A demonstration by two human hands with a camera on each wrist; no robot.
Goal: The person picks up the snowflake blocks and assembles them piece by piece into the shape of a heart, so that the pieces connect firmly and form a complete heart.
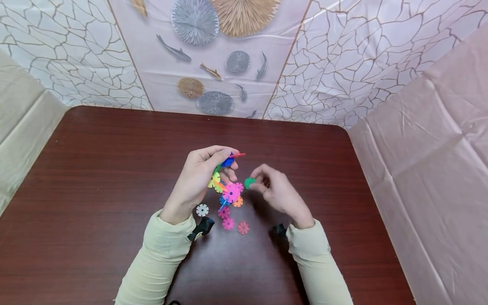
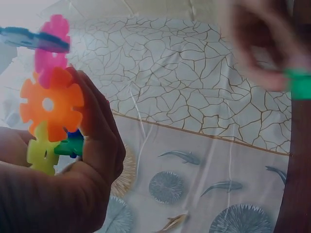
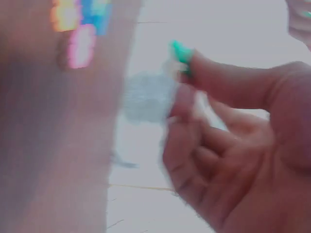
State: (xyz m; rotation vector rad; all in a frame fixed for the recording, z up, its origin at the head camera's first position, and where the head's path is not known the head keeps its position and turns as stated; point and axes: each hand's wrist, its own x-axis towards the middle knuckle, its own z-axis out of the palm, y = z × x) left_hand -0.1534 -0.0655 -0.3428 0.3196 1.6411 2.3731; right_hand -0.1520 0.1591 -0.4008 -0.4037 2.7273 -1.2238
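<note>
My left hand [image 1: 200, 173] grips a joined cluster of notched plastic discs, with red, blue, green and yellow ones by its fingers. A pink disc [image 1: 231, 193] stands out in the lower part of the cluster. In the left wrist view an orange disc [image 2: 52, 104] and a yellow disc [image 2: 43, 149] sit in front of the palm. My right hand [image 1: 277, 189] pinches a loose green disc [image 1: 249, 183] between thumb and fingertips, a little right of the cluster and apart from it. In the right wrist view this green disc [image 3: 181, 52] is blurred.
A white disc [image 1: 202, 210] lies on the dark wooden table [image 1: 114, 178] near my left wrist. A coral-red disc [image 1: 243, 228] lies nearer to me, beside pink discs [image 1: 228, 223]. Patterned cloth [image 1: 213, 72] hangs behind the table's far edge.
</note>
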